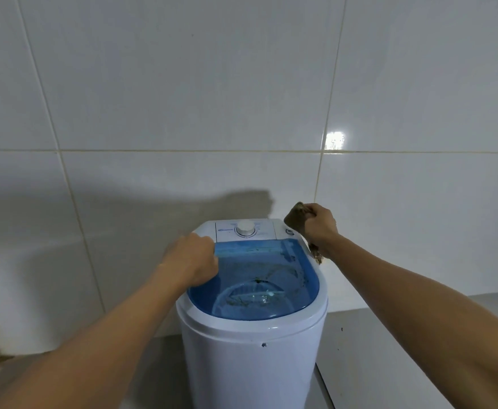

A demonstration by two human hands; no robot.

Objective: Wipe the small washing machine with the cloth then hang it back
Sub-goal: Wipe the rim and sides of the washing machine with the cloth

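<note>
The small white washing machine (253, 355) stands in front of me against a tiled wall. It has a see-through blue lid (259, 278) and a white dial (245, 228) on its back panel. My left hand (193, 258) rests closed on the lid's left rim, fingers curled over the edge. My right hand (320, 227) is at the machine's back right corner, gripping a brown cloth (296, 216). Part of the cloth sticks up beyond the fist and a frayed end hangs below the wrist.
White wall tiles (182, 98) rise directly behind the machine. A grey floor or ledge (389, 349) lies to the right, with a raised edge running beside the machine's base. The left corner of the room sits at the lower left.
</note>
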